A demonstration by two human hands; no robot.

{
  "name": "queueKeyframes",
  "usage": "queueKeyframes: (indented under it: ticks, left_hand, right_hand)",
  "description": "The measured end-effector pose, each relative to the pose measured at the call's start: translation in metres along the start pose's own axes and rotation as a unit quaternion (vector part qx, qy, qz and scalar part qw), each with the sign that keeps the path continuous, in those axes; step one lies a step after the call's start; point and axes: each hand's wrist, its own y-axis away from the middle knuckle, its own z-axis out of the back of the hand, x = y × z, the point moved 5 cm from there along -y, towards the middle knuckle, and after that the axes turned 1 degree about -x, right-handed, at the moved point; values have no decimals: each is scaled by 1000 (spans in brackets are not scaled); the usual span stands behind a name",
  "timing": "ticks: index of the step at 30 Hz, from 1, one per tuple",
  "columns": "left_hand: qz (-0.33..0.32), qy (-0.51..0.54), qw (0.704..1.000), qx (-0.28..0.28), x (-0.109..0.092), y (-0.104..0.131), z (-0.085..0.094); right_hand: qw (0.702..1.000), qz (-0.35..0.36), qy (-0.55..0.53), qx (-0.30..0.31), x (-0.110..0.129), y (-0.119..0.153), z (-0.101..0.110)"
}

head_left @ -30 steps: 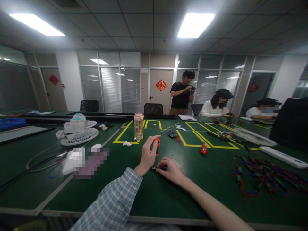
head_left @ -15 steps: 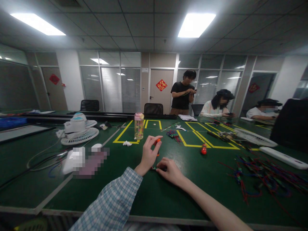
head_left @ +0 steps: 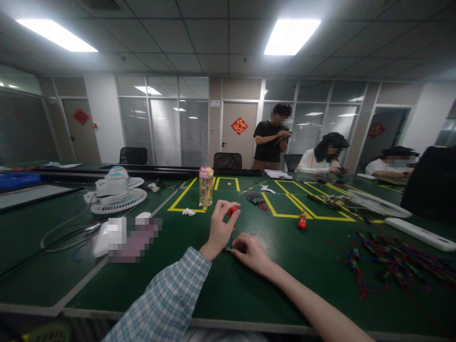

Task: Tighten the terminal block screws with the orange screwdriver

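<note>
My left hand (head_left: 221, 228), coming from a checked sleeve, is closed around the orange handle of a screwdriver (head_left: 232, 212). The screwdriver stands nearly upright, its dark shaft pointing down at a small green circuit board (head_left: 228, 248) on the table. With thumb and fingers together, my right hand (head_left: 251, 252) pinches the right edge of that board and rests on the tabletop. Whether the tip sits in a screw is too small to tell. A red, rounded tool (head_left: 302, 221) stands apart, beyond my right hand.
On the green table (head_left: 213, 294), a pink-lidded bottle (head_left: 205, 187) stands beyond my hands. Bundled wired boards (head_left: 384, 266) lie at right, a white power strip (head_left: 420, 233) behind them. White fans (head_left: 117, 197) are at left. Several people (head_left: 272, 142) are across the table.
My left fingers have shifted slightly on the screwdriver handle, which sits a touch further left and lower. My right hand and the circuit board stay in place.
</note>
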Motion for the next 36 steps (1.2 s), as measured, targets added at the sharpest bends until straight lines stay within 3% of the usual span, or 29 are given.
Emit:
queueKeyframes:
  ticks: [9,18,36]
  left_hand:
    - [30,31,999,6,5,0,-1]
    - [2,1,1000,-30,0,0,4]
    - [12,-2,1000,-24,2,-1,3]
  right_hand:
    - [1000,9,-17,2,-1,-2,-2]
    - [1000,10,-18,-2,-5,-2,-4]
    - [999,26,-13,18,-3,1,-1]
